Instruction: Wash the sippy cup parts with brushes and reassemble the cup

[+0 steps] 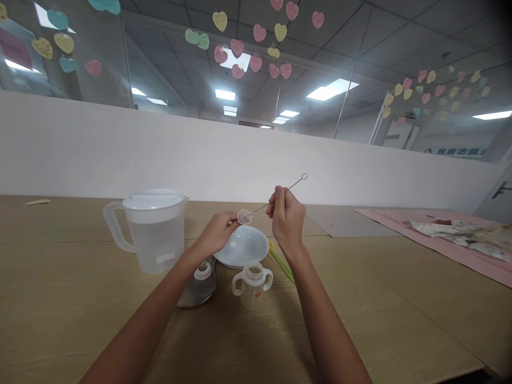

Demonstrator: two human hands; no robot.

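Round piece [245, 217] pinched by left grip [218, 232], seemingly probed with wire [295, 184] clamped in right grip [288, 216]; bottle [252, 294] still uncapped.

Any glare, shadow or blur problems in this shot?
Head view: the white rectangular ceiling light panels are blown out; head view: soft shadow on the tan wood-look table near the clear two-handled plastic cup; head view: the upper right corner goes dark; head view: the small clear round piece in the left hand is too soft to read in detail.

Ceiling panels [333, 89]: bright, glaring | table [360, 298]: dimmer, soft shadows | top-right corner: darkened
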